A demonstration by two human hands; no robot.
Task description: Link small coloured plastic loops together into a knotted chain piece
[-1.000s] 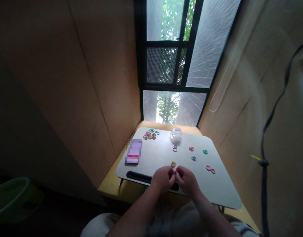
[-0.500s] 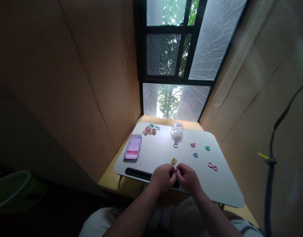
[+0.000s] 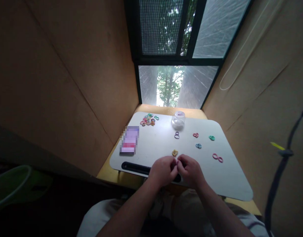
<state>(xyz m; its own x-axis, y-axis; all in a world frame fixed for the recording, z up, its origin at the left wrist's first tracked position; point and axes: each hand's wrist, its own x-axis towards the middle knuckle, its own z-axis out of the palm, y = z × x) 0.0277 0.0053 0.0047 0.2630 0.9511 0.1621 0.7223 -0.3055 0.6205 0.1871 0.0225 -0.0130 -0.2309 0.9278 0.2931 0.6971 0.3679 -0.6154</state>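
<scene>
My left hand [image 3: 163, 170] and my right hand [image 3: 190, 169] meet fingertip to fingertip over the near edge of the white table. Both are closed in a pinch. A bit of pink, apparently a small hair tie [image 3: 176, 162], shows between them, mostly hidden by the fingers. Just beyond the fingertips lies a yellow hair tie bundle [image 3: 174, 152]. Farther out are a purple hair tie [image 3: 176, 135], a red one [image 3: 196, 135], a blue one [image 3: 198, 145], a green one [image 3: 212, 138] and a pink figure-eight one [image 3: 217, 158].
Several mixed hair ties [image 3: 148, 119] are heaped at the far left. A clear plastic jar [image 3: 178, 121] stands at the back. On the left lies a blurred phone-like object [image 3: 129, 140]; a black slot [image 3: 135, 168] runs along the table's [image 3: 151, 144] near edge. Walls close in both sides.
The view has tilted down slightly, shifting the window upward out of frame. Both hands stay together in the same pinch, with only slight finger movement. The hair ties on the table lie as before.
</scene>
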